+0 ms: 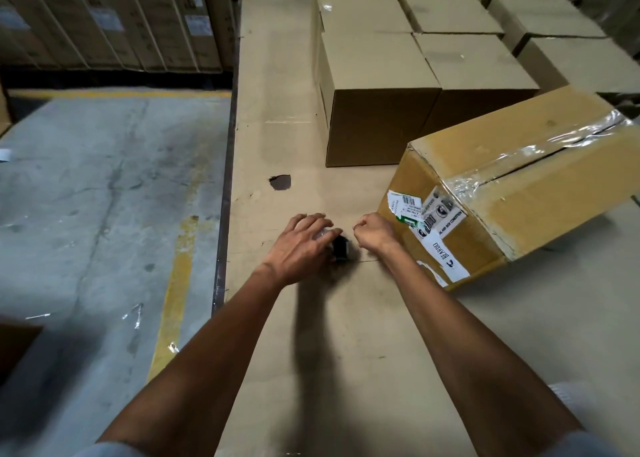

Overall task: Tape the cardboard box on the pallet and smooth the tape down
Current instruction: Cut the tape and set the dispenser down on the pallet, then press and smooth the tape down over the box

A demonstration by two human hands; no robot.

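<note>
A cardboard box [540,193] lies tilted at the right on the cardboard sheet [273,92] that covers the pallet. Wrinkled clear tape runs along its top seam, and labels cover its near end. My left hand [301,245] grips a clear tape roll [339,247] with a dark core, low over the sheet. Just right of the roll, my right hand [375,231] is closed in a pinch, apparently on the tape's free end; the strip itself is too faint to see. Both hands are left of the box's labelled end and do not touch it.
Plain cardboard boxes [377,85] stand in rows behind the tilted one. A dark hole [280,182] breaks the sheet ahead of my hands. The concrete floor [104,196] with yellow lines drops away at the left. Large strapped cartons [114,20] line the back left.
</note>
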